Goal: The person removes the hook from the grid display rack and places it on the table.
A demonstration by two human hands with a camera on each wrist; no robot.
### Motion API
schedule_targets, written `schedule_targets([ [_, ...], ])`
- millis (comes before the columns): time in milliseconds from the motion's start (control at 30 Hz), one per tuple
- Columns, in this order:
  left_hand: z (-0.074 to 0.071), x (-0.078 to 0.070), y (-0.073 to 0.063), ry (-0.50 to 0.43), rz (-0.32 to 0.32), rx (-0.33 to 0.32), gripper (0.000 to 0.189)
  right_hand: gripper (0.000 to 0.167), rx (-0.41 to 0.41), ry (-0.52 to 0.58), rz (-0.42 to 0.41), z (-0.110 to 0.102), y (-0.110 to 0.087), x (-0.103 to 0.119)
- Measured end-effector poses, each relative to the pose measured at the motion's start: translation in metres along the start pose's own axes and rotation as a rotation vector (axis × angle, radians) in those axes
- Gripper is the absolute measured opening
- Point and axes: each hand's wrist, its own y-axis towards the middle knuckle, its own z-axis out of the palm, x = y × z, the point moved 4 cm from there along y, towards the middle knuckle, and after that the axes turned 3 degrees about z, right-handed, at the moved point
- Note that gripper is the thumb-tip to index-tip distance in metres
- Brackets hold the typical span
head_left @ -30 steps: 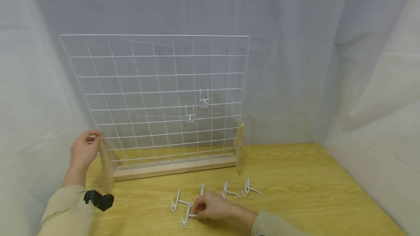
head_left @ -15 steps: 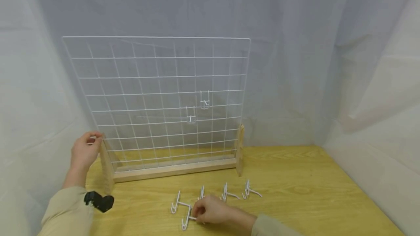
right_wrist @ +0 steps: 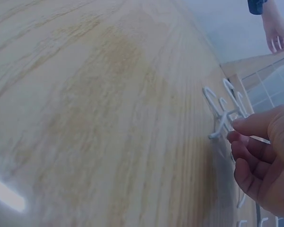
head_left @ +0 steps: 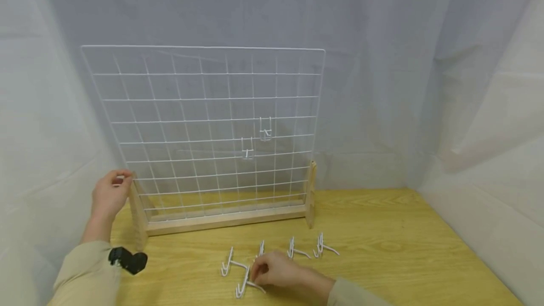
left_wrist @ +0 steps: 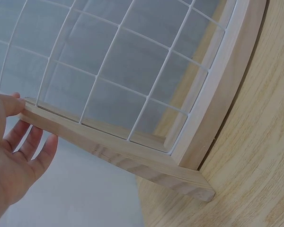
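In the head view my left hand [head_left: 109, 194] grips the top of the left upright of a wooden stand [head_left: 225, 221]. The left wrist view shows that upright [left_wrist: 118, 153] between thumb and fingers. A white wire grid panel [head_left: 204, 98] stands in the stand. Low at front, my right hand [head_left: 278, 269] pinches the upper end of a white wire hook [head_left: 241, 287]; its prong shows in front of the fingers. The right wrist view has this hook [right_wrist: 222, 116] at the thumb and index tips, where the fingers partly cover it.
Two white hooks hang on the grid, an upper one [head_left: 265, 129] and a lower one [head_left: 247, 148]. More hooks lie in a row: a left one [head_left: 229, 263], one partly behind my right hand [head_left: 278, 269], then two [head_left: 320, 244] to the right. Pale sheeting [head_left: 361, 107] surrounds the table.
My right fingers have shifted slightly on the front hook, whose prong has come into view below them. The left hand stays on the upright.
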Motion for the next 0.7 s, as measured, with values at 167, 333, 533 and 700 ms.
schedule_targets([
  [167,-0.001,-0.001,-0.001,-0.003,0.001,0.003,0.036,0.012,0.005,0.104,0.024,-0.01,0.001,-0.001],
  [333,0.0,-0.002,-0.001,-0.003,-0.002,0.005,0.035,0.008,-0.016,0.133,0.044,-0.018,0.003,0.0],
  [533,-0.001,-0.003,-0.002,0.007,-0.001,0.0,0.035,0.006,-0.068,0.088,0.026,-0.032,0.01,0.002],
  [700,-0.001,-0.004,-0.003,0.011,0.002,0.003,0.036,0.011,-0.104,0.094,0.036,-0.045,0.016,0.006],
])
